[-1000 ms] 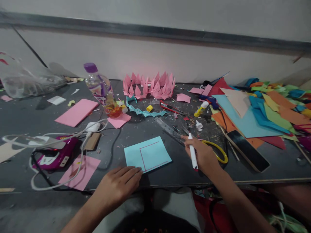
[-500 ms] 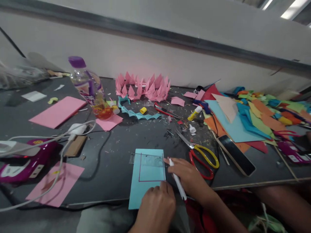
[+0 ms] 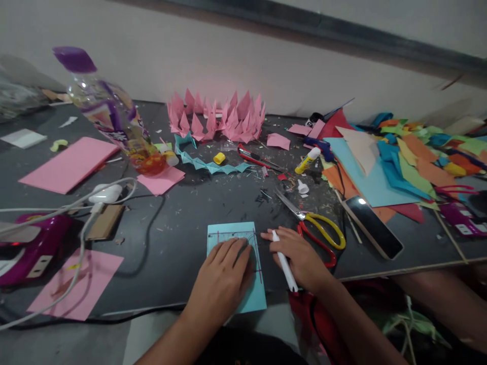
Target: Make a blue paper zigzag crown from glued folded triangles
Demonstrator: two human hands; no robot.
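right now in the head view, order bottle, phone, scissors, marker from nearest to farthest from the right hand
1. Marker, held in the right hand
2. Scissors, just beyond the hand
3. Phone, farther right
4. Bottle, back left

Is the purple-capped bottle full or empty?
Nearly empty, it seems: in the bottle, orange-red liquid shows only at the bottom, and the clear part above the label shows none.
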